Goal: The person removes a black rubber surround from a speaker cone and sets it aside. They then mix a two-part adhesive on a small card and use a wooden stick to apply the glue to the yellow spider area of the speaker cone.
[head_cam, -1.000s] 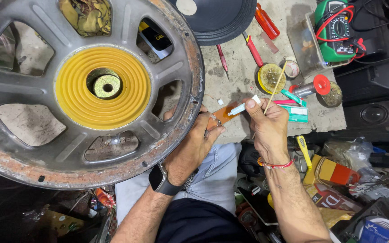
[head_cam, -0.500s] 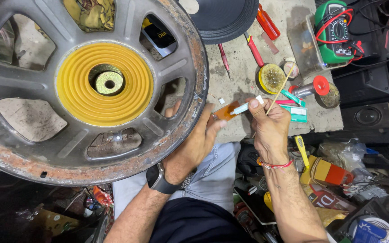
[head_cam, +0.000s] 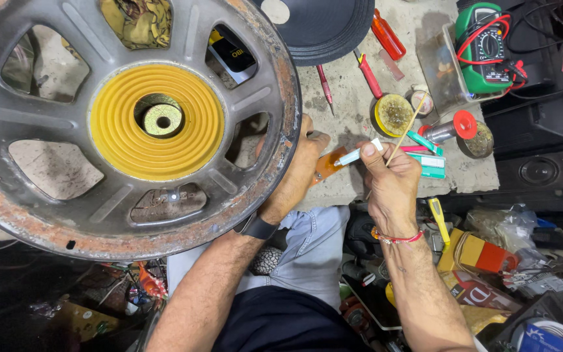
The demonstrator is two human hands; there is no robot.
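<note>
left hand [head_cam: 298,173] has moved onto speaker frame [head_cam: 47,124]; glue tube [head_cam: 337,161] between hands.

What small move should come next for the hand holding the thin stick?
Probably dipping the thin wooden stick into the round yellow tin of paste: the right hand holds it angled toward that tin, its tip above it, while the left hand steadies the rusty metal speaker frame.

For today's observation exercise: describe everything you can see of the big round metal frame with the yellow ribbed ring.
The metal speaker frame is grey, round and spoked, with a rusty rim and cut-out windows. A yellow corrugated ring sits at its centre around a small metal core. It rests tilted against the bench edge, and the left hand reaches behind its lower right rim.
</note>
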